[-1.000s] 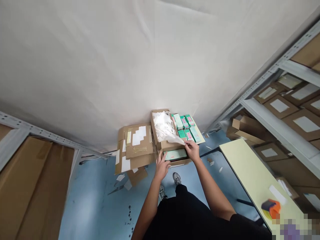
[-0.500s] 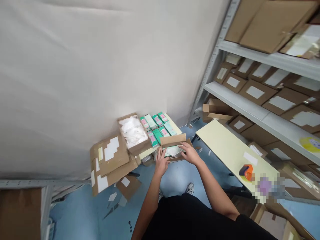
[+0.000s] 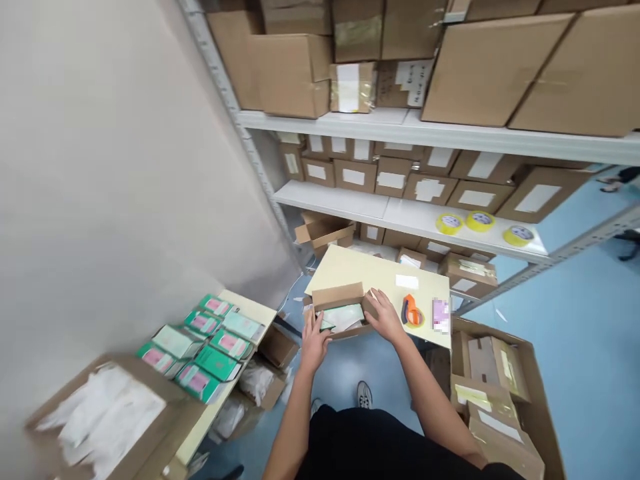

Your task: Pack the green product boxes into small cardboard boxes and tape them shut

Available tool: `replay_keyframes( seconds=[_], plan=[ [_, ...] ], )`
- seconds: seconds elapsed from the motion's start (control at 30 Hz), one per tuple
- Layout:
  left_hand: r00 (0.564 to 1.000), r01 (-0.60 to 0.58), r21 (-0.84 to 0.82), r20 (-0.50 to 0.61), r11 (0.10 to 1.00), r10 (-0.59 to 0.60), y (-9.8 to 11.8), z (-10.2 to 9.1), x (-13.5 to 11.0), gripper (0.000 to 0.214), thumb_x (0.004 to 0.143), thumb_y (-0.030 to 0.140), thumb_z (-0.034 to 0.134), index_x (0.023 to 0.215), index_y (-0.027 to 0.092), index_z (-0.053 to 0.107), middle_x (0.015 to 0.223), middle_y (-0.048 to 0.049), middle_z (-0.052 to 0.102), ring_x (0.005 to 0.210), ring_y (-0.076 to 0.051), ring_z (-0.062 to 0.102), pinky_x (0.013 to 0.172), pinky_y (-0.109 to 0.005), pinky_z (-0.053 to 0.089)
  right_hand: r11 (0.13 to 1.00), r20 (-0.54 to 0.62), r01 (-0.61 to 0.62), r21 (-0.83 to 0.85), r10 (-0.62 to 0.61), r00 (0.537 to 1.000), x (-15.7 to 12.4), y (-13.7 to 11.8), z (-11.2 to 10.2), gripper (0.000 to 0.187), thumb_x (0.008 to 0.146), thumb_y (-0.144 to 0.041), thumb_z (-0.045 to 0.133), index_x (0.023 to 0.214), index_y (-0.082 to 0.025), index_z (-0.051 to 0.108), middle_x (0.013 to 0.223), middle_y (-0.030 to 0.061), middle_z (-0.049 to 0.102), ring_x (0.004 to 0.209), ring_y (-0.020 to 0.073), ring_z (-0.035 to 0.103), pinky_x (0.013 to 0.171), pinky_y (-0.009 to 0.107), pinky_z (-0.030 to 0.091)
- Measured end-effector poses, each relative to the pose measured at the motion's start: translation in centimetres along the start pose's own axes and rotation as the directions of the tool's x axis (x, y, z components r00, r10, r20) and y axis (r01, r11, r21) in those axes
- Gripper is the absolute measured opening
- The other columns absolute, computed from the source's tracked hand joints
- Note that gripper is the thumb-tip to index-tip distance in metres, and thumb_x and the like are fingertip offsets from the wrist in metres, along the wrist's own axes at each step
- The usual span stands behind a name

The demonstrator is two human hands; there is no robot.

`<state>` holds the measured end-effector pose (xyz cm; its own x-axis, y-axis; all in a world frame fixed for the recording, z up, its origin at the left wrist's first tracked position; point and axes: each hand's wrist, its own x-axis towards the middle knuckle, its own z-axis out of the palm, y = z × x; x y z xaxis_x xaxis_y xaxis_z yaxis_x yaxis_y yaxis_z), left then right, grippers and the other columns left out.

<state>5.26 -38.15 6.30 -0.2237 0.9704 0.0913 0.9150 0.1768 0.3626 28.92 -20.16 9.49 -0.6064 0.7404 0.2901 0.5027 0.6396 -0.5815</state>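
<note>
Carried along with both hands, the carton point(image 3: 338, 295) now overlaps the near left part of the cream table point(image 3: 350, 263), where the earlier frame shows it just beside the group of green boxes point(image 3: 217, 363). Those boxes now lie well apart from the grip, out beyond the left hand point(image 3: 315, 345), on their own side table point(image 3: 250, 303); past them, closer to the person, stands a box of white paper point(image 3: 170, 433).

The grip is two-handed and wide, the carton's length between the palms. The left hand clasps the left end, its fingertips at the rim; the right hand point(image 3: 386, 317) curls, fingers slightly spread, over the right end. How firmly either one presses, I cannot tell.

What matters most is how the carton sits: its long axis runs straight from hand to hand, roughly along the table's near edge, with a flap raised on the side away from the person. Whether its base rests on the tabletop or hangs over the edge is hidden. Inside, between the hands, lies a pale green box point(image 3: 345, 313). Just beyond the right hand, the nearer one, is an orange tape dispenser point(image 3: 413, 310).
</note>
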Motion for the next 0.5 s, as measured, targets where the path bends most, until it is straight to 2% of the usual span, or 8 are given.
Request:
replay_keyframes(
  seconds=[0.1, 0.23, 0.4, 0.5],
  plan=[
    [0.995, -0.081, -0.026, 0.050, 0.996, 0.083, 1.3, 1.4, 4.3, 0.013, 0.087, 0.020, 0.073, 0.096, 0.027, 0.080, 0.170, -0.0042, 0.039, 0.163, -0.041, 0.011, 0.124, -0.066, 0.033, 0.994, -0.065, -0.111, -0.004, 0.111, 0.992, -0.7, 3.3, -1.7, 0.063, 0.095, -0.031, 0.062, 0.157, -0.030, 0.051, 0.166, 0.0108, 0.044, 0.156, 0.0362, 0.036, 0.124, 0.062, 0.037],
    [0.975, -0.181, -0.072, 0.120, 0.981, 0.189, 2.0, 3.5, 10.1, 0.012, 0.088, 0.019, 0.073, 0.095, 0.026, 0.080, 0.170, -0.0026, 0.038, 0.163, -0.039, 0.012, 0.126, -0.064, 0.030, 0.976, -0.120, -0.218, -0.013, 0.215, 0.969, -0.5, 5.6, -2.6, 0.066, 0.095, -0.032, 0.063, 0.159, -0.032, 0.047, 0.168, 0.0087, 0.041, 0.156, 0.0341, 0.035, 0.125, 0.060, 0.036],
    [0.926, -0.280, -0.151, 0.219, 0.948, 0.308, 1.6, 5.7, 18.1, 0.017, 0.086, 0.017, 0.072, 0.100, 0.024, 0.081, 0.171, -0.0057, 0.036, 0.163, -0.041, 0.011, 0.125, -0.067, 0.030, 0.931, -0.156, -0.362, -0.039, 0.352, 0.923, 2.4, 7.1, -1.9, 0.067, 0.094, -0.033, 0.064, 0.159, -0.029, 0.049, 0.169, 0.0113, 0.039, 0.155, 0.0351, 0.037, 0.123, 0.059, 0.039],
    [0.885, -0.339, -0.188, 0.270, 0.922, 0.380, 0.8, 6.9, 23.0, 0.020, 0.086, 0.016, 0.072, 0.102, 0.024, 0.081, 0.171, -0.0063, 0.035, 0.163, -0.041, 0.012, 0.125, -0.068, 0.030, 0.903, -0.179, -0.426, -0.062, 0.409, 0.895, 4.9, 7.5, -1.0, 0.068, 0.094, -0.033, 0.064, 0.160, -0.025, 0.047, 0.169, 0.0132, 0.038, 0.157, 0.0347, 0.033, 0.125, 0.058, 0.036]
  ],
)
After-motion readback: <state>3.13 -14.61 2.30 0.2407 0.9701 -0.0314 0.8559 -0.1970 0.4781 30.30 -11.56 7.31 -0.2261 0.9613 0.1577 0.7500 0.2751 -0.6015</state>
